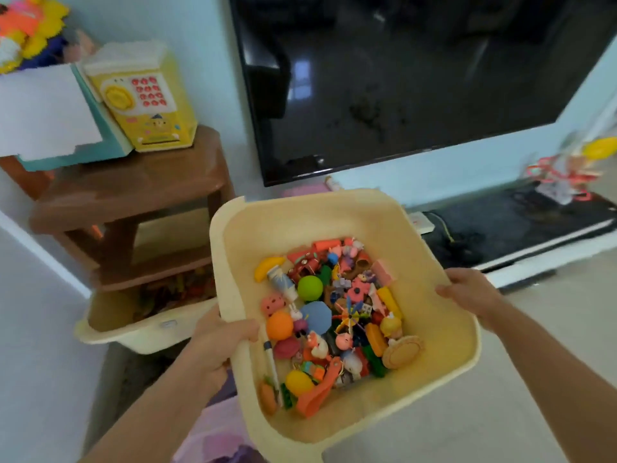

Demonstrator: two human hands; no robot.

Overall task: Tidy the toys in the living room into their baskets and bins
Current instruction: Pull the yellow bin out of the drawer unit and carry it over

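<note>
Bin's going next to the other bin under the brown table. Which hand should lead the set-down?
Left, probably. The left hand grips the bin on the rim nearest the second bin; the right hand holds the far rim.

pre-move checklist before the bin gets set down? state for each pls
1. Left hand grips the near-left rim of the cream bin: ok.
2. Right hand grips the right rim: ok.
3. Toys, e.g. green ball and orange ball, sit well below the rim: ok.
4. Bin level: not ok, it looks tilted in the head view.
5. Spot beside the second bin under the brown stool: cannot tell, the carried bin hides the floor.
6. Bin clear of the TV: ok.
</note>
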